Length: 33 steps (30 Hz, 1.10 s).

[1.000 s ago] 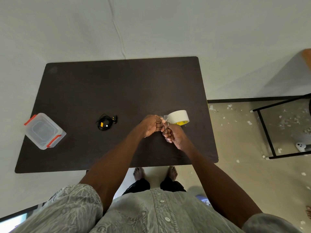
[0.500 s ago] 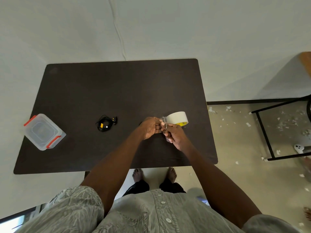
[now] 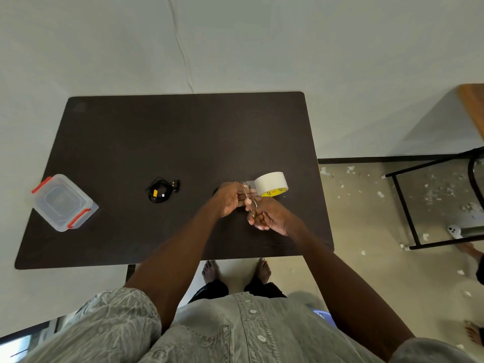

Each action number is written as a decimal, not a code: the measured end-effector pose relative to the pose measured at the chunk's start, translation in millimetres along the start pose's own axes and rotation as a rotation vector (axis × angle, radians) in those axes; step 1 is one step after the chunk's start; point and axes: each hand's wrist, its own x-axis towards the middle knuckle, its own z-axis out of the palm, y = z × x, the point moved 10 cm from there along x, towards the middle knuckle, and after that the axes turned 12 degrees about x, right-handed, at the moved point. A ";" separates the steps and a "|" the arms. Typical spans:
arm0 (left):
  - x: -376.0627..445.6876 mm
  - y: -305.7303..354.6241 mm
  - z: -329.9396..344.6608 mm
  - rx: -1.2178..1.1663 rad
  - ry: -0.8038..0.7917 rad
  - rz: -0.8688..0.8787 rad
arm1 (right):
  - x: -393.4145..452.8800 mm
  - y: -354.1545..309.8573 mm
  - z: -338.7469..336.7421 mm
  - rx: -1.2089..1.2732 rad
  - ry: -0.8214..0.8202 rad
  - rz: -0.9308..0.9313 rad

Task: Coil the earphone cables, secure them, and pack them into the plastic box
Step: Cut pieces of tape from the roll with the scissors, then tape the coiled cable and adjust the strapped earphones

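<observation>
A coiled black earphone cable (image 3: 161,192) bound with a yellow band lies on the dark table (image 3: 157,132), left of my hands. My left hand (image 3: 230,199) pinches a clear strip pulled from the white tape roll (image 3: 271,183). My right hand (image 3: 271,216) grips small metal scissors (image 3: 251,203), whose blades point up at the strip between my hands. A small dark thing (image 3: 215,191) peeks out behind my left hand; I cannot tell what it is. The clear plastic box (image 3: 62,203) with red latches stands shut near the table's left edge.
A black metal frame (image 3: 408,205) stands on the floor to the right, among scattered white scraps. A white controller (image 3: 454,230) lies by it. My bare feet (image 3: 235,271) show under the table's front edge.
Both hands stay together at the tape roll with the scissors at the strip. Only a slight shift of the view and hands.
</observation>
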 end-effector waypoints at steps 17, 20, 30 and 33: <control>-1.8 0.5 -0.9 -0.075 -0.046 0.090 | -2.4 18.9 -38.3 -1.231 0.515 0.166; -5.0 0.9 -1.3 -0.096 -0.053 0.111 | -4.7 18.0 -37.5 -1.215 0.511 0.166; -12.7 -2.1 0.7 -0.142 -0.082 0.134 | -23.1 -78.0 -71.6 -1.143 0.806 -0.278; -13.7 -2.7 -5.6 -0.119 -0.051 0.123 | -21.5 -84.3 -85.1 -1.164 0.825 -0.252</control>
